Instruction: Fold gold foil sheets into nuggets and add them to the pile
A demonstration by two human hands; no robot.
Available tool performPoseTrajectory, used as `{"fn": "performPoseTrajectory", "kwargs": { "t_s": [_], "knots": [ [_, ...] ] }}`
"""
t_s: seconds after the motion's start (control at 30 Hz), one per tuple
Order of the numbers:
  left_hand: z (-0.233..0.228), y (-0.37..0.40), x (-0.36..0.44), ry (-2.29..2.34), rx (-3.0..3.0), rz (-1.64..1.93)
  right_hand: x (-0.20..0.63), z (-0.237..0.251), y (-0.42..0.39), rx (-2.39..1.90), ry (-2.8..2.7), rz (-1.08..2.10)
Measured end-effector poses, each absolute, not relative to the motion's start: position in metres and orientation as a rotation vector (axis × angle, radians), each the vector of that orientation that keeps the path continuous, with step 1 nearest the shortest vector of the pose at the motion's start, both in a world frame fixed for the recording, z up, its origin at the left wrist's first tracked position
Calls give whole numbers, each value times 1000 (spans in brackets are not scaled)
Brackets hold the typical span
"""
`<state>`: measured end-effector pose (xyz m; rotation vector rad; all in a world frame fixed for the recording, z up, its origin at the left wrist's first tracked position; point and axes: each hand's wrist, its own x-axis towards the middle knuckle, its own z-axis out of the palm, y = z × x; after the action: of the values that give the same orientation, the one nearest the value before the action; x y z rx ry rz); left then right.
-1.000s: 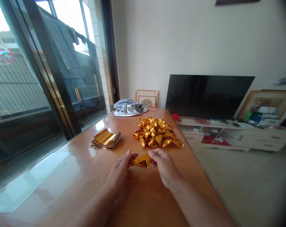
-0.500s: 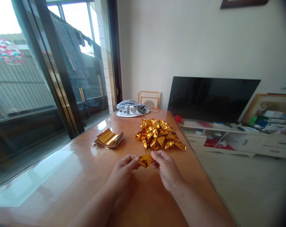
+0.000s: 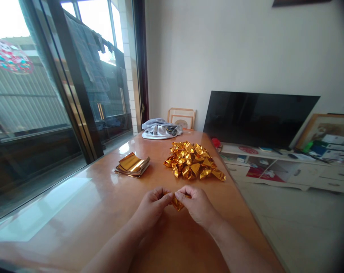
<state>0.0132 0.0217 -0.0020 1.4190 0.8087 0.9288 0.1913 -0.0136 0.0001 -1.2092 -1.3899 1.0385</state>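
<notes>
A piece of folded gold foil paper (image 3: 177, 205) is pinched between my two hands, low over the near part of the table. My left hand (image 3: 152, 207) is closed on its left side, thumb on top. From the right, my right hand (image 3: 198, 206) grips it with thumb and fingers, close to the left fingertips. Much of the piece is hidden behind the fingers. Beyond my right hand lies a heap of folded gold foil pieces (image 3: 190, 161). A stack of flat gold foil sheets (image 3: 132, 165) rests farther left, its top sheet curled.
The glossy wooden table (image 3: 83, 212) runs away toward the wall. Bundled grey and white cloth (image 3: 161, 129) and framed pictures (image 3: 182, 118) are at its far end. On the right, a television (image 3: 260, 119) stands on a white cabinet (image 3: 305, 172). Glass sliding doors (image 3: 44, 94) line the left.
My hands have drawn together, and the right thumb has moved inward over the foil paper. Less of the piece shows now, and it looks more folded. The heap and stack look unchanged.
</notes>
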Motion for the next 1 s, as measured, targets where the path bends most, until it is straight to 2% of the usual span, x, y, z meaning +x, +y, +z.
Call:
{"fn": "performPoseTrajectory", "kwargs": {
  "t_s": [0.43,0.7,1.0],
  "knots": [
    [1,22,12,873,1378,990,193,1,-15,-1160,-1498,1127],
    [-1,23,13,927,1366,1180,189,2,-14,-1278,-1397,882],
    [-17,31,12,958,1442,1127,182,-8,-16,-1336,-1519,657]
  ]
}}
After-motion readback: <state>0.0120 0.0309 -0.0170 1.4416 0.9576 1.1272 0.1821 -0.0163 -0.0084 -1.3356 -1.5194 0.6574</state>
